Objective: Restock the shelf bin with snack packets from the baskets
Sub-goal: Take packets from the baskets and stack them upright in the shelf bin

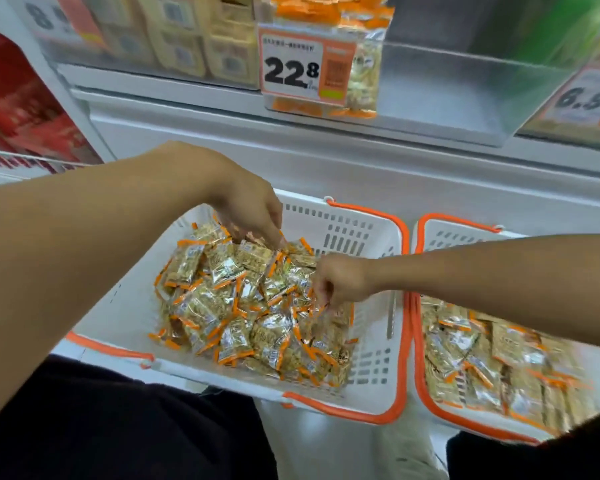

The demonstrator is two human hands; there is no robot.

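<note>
Baskets: two white baskets with orange rims side by side below the shelf; I see the left basket (pixel 371 341) in full, the right basket (pixel 426 237) cut off at the frame edge.
Packets: snack packets (pixel 243 317), gold with orange ends, heaped loose in the left basket; more of the same in the right one (pixel 482 355), blurry.
Left hand: my left hand (pixel 250 209) is down at the far side of the left heap, fingers curled into the top packets; whether it actually grips one, I cannot tell.
Right hand: my right hand (pixel 340 278) reaches across the right basket into the left one, fingertips pinching at a packet near the right side of the heap.
Shelf bin: clear bin (pixel 447 84) straight above the baskets, a few matching packets stacked at its left end behind the tag.
Price tag: orange-framed tag (pixel 305 64) reads 22.8, clipped to the bin front.
Neighbours: pale boxes (pixel 187 36) on the shelf to the left, red packs (pixel 25 98) far left, another tag (pixel 582 98) reading 6.5 at right, blurred.
Lap: dark clothing (pixel 118 427) along the bottom of view.
</note>
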